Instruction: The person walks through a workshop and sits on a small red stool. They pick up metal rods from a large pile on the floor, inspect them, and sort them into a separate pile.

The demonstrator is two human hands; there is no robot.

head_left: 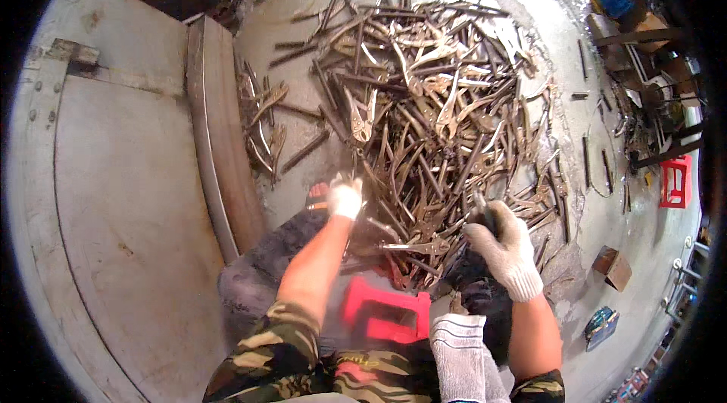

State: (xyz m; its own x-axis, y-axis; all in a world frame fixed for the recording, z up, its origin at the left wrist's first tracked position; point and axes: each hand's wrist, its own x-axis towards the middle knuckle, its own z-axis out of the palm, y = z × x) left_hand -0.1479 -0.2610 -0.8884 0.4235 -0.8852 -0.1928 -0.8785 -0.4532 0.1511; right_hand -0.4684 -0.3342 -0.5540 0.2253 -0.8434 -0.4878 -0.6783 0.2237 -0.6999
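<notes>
My left hand (346, 197), in a pale glove, is at the near left edge of a large heap of locking pliers (447, 107) and dark metal bars (307, 151). Its fingers are closed, but blur hides what is in them. My right hand (506, 245), also gloved, is over the heap's near right side. Its thumb and fingers are closed round a dark, bar-shaped piece (491, 217) whose far end points up and left. Below my left hand, near the heap's front edge, one pair of locking pliers (424, 247) lies sideways.
A red plastic stool (388, 316) is between my legs, and pale knitted gloves (458, 354) lie on my lap. At left runs a metal beam (216, 123) beside a large metal plate (129, 198). Another red stool (674, 182) and a cardboard box (612, 268) stand at right.
</notes>
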